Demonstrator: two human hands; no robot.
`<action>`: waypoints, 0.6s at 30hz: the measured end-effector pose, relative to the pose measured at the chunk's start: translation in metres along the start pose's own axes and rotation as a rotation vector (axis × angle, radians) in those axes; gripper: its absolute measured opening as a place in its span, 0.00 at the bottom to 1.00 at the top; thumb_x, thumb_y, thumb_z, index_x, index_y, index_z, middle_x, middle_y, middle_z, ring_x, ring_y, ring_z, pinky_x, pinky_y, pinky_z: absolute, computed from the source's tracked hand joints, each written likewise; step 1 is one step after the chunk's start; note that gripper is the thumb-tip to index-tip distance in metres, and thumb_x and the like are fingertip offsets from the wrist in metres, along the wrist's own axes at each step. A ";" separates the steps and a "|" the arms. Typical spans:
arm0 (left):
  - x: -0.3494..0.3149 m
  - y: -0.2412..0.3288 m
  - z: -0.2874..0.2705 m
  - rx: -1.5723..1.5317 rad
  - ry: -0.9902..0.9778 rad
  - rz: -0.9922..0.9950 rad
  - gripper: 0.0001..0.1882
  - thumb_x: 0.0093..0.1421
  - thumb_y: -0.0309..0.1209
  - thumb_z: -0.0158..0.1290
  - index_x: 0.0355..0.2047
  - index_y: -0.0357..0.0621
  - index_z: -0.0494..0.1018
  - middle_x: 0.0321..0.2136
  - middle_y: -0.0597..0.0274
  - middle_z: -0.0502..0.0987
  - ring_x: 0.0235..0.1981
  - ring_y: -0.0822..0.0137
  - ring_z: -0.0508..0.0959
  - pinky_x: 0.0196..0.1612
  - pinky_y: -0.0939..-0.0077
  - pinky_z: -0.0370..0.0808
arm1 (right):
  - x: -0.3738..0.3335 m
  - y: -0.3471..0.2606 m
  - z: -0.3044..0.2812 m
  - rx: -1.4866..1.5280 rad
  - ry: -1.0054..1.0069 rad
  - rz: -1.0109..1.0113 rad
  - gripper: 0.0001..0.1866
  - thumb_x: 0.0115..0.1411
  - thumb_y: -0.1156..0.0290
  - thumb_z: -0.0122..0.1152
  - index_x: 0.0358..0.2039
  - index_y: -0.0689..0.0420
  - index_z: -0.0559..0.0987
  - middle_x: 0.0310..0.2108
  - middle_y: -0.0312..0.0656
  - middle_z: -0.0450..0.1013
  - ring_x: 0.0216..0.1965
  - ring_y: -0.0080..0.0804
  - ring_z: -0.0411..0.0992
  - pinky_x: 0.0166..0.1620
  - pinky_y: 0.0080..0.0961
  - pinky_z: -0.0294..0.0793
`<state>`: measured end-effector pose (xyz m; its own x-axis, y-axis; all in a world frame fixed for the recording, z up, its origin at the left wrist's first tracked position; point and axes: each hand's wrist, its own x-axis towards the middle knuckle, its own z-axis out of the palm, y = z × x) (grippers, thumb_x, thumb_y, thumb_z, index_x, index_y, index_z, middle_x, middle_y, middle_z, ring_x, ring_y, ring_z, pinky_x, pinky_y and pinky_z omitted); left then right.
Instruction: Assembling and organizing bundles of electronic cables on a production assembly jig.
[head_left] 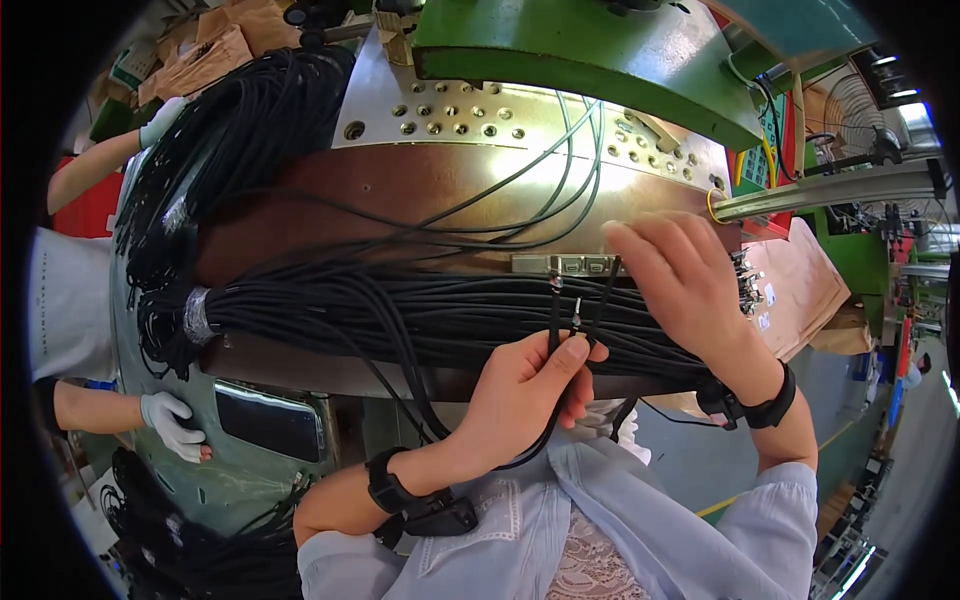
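Note:
My left hand point(535, 385) pinches several black cables between thumb and fingers, their stripped, metal-tipped ends point(577, 310) pointing up. My right hand point(675, 275) is raised just to the right of these ends, slightly blurred, its fingers loosely stretched out with nothing seen in them. Below and behind both hands lies a long thick bundle of black cables point(460, 310), bound at its left end with clear wrap point(197, 315). A small metal fixture point(565, 264) sits on the bench right behind the held cable ends.
A green machine point(590, 60) overhangs a metal plate with holes point(440, 110). Thin loose cables point(480, 205) arch up under it. At left, a co-worker's gloved hands point(175, 425) are near a heap of cables point(240, 130) and a dark tray point(268, 422). Brown paper point(800, 290) lies right.

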<state>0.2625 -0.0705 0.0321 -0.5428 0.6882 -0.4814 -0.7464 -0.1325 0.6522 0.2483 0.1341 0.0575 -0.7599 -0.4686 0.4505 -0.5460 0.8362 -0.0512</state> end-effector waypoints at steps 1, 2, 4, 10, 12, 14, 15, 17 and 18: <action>0.000 0.000 0.000 0.027 -0.027 -0.016 0.16 0.66 0.37 0.41 0.38 0.35 0.71 0.20 0.65 0.71 0.20 0.77 0.70 0.25 0.82 0.70 | 0.004 -0.001 0.000 -0.026 -0.063 -0.016 0.09 0.47 0.82 0.59 0.30 0.59 0.72 0.31 0.41 0.71 0.33 0.39 0.71 0.35 0.29 0.72; 0.000 0.001 0.000 0.053 -0.054 -0.032 0.17 0.67 0.38 0.41 0.39 0.35 0.71 0.20 0.65 0.71 0.20 0.76 0.70 0.26 0.82 0.70 | 0.006 -0.001 0.000 -0.051 -0.124 -0.034 0.09 0.47 0.83 0.58 0.29 0.60 0.71 0.31 0.41 0.72 0.33 0.39 0.71 0.35 0.29 0.72; -0.001 0.006 0.001 0.078 -0.076 -0.047 0.17 0.67 0.38 0.40 0.39 0.35 0.71 0.21 0.65 0.71 0.20 0.76 0.70 0.26 0.81 0.70 | 0.002 -0.002 0.005 0.023 -0.098 0.034 0.09 0.47 0.83 0.58 0.29 0.60 0.71 0.31 0.41 0.72 0.32 0.38 0.71 0.35 0.28 0.72; -0.010 0.033 0.004 0.098 0.073 0.243 0.20 0.68 0.40 0.34 0.43 0.34 0.67 0.20 0.62 0.71 0.20 0.73 0.70 0.28 0.79 0.72 | -0.006 -0.013 0.034 0.555 -0.049 0.420 0.08 0.46 0.86 0.57 0.27 0.61 0.72 0.32 0.41 0.72 0.32 0.34 0.72 0.32 0.24 0.71; -0.011 0.031 0.002 0.043 0.007 0.117 0.21 0.68 0.40 0.33 0.44 0.35 0.67 0.20 0.62 0.70 0.20 0.73 0.70 0.28 0.79 0.72 | -0.004 -0.013 0.032 0.628 -0.068 0.474 0.08 0.46 0.86 0.58 0.27 0.61 0.72 0.32 0.41 0.72 0.32 0.34 0.72 0.32 0.23 0.71; -0.004 0.021 0.000 -0.040 -0.043 0.056 0.21 0.69 0.41 0.32 0.44 0.35 0.66 0.19 0.62 0.69 0.19 0.73 0.70 0.28 0.79 0.72 | -0.002 -0.013 0.030 0.761 -0.112 0.587 0.07 0.46 0.86 0.58 0.26 0.61 0.72 0.32 0.40 0.72 0.32 0.32 0.72 0.32 0.23 0.71; -0.002 0.019 0.000 -0.083 -0.072 0.025 0.21 0.69 0.41 0.32 0.43 0.35 0.66 0.19 0.62 0.69 0.19 0.73 0.69 0.28 0.79 0.72 | -0.002 -0.013 0.030 0.760 -0.110 0.588 0.07 0.46 0.86 0.58 0.26 0.61 0.72 0.32 0.40 0.72 0.32 0.32 0.72 0.32 0.23 0.71; -0.001 0.018 0.000 -0.086 -0.071 0.020 0.20 0.68 0.40 0.33 0.43 0.35 0.66 0.18 0.62 0.69 0.19 0.73 0.69 0.28 0.79 0.72 | -0.003 -0.013 0.032 0.654 -0.099 0.510 0.07 0.46 0.85 0.59 0.26 0.61 0.72 0.32 0.40 0.72 0.32 0.34 0.72 0.32 0.23 0.71; -0.001 0.017 0.000 -0.092 -0.070 0.017 0.19 0.68 0.40 0.33 0.42 0.35 0.66 0.18 0.63 0.68 0.19 0.73 0.69 0.28 0.79 0.72 | -0.004 -0.013 0.032 0.601 -0.093 0.472 0.07 0.46 0.85 0.59 0.26 0.61 0.72 0.32 0.40 0.72 0.32 0.34 0.72 0.32 0.23 0.71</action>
<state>0.2502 -0.0730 0.0441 -0.5299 0.7328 -0.4268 -0.7714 -0.2073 0.6017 0.2467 0.1159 0.0277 -0.9719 -0.1452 0.1853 -0.2344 0.6673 -0.7069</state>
